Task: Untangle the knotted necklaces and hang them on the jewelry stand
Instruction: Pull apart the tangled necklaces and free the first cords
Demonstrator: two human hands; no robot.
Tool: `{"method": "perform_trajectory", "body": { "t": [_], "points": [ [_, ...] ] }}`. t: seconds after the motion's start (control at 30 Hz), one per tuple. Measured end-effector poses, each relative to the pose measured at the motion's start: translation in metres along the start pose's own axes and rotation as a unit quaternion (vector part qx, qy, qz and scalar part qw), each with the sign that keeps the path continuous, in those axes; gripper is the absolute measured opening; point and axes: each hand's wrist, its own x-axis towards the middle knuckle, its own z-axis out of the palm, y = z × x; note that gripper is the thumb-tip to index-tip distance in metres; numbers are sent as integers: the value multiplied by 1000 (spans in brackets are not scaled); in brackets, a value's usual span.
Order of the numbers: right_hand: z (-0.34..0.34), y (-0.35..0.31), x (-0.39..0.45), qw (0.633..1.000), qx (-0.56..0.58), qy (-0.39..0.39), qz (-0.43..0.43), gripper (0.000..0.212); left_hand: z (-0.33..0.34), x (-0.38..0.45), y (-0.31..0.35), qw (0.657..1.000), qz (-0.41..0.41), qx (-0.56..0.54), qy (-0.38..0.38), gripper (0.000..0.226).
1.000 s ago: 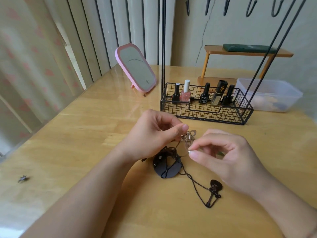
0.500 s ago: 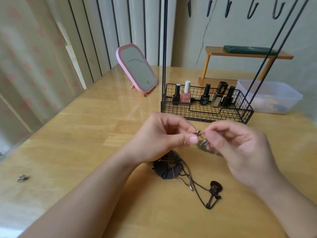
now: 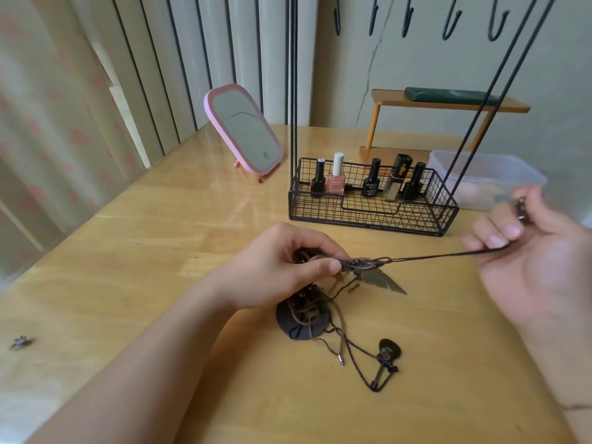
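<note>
My left hand pinches the tangled bunch of dark necklace cords just above the table. A brown cord runs taut from that knot to my right hand, which grips its end far to the right. A silver feather pendant hangs under the knot. Below lie a dark round disc pendant and a black guitar pendant on a thin chain. The black jewelry stand has a wire basket base behind my hands, and its hooks show at the top edge.
Several nail polish bottles stand in the basket. A pink mirror leans at the back left. A clear plastic box and a small orange shelf sit behind the stand. A tiny dark charm lies at the table's left edge.
My right hand has swung away to the right, drawing one cord out straight from the knot. My left hand stays in place holding the tangle, and the feather pendant has come into sight.
</note>
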Motion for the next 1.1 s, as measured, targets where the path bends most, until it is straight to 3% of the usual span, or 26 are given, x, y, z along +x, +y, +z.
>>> {"method": "perform_trajectory", "body": {
  "t": [0.2, 0.3, 0.4, 0.47, 0.57, 0.67, 0.77, 0.87, 0.97, 1.1],
  "points": [
    [3, -2, -4, 961, -240, -63, 118, 27, -1, 0, -2, 998, -5, -59, 28, 11],
    [3, -4, -7, 908, -382, -124, 120, 37, 0, 1, -2, 996, -9, -82, 35, 17],
    [7, -1, -13, 823, -529, -194, 76, 41, 1, 2, -2, 994, -13, -99, 42, 20],
    [10, 1, -18, 792, -563, -230, 57, 52, 1, 2, -1, 992, -15, -117, 45, 18],
    [14, 4, -22, 759, -577, -298, 57, 87, 2, 2, 0, 989, -20, -140, 49, 12],
    [12, 12, -24, 731, -591, -337, 45, 85, 3, 2, 1, 987, -20, -149, 53, 11],
    [8, 18, -23, 751, -557, -354, 38, 55, 3, 2, 2, 988, -23, -143, 55, 11],
    [5, 19, -19, 778, -530, -336, -31, 41, 2, 2, 2, 988, -33, -141, 62, 13],
    [3, 16, -15, 821, -469, -319, -60, 47, 3, 2, 4, 987, -44, -142, 63, 14],
    [7, 16, -19, 892, -323, -315, -14, 53, 4, 2, 3, 985, -46, -162, 44, 11]
  ]
}}
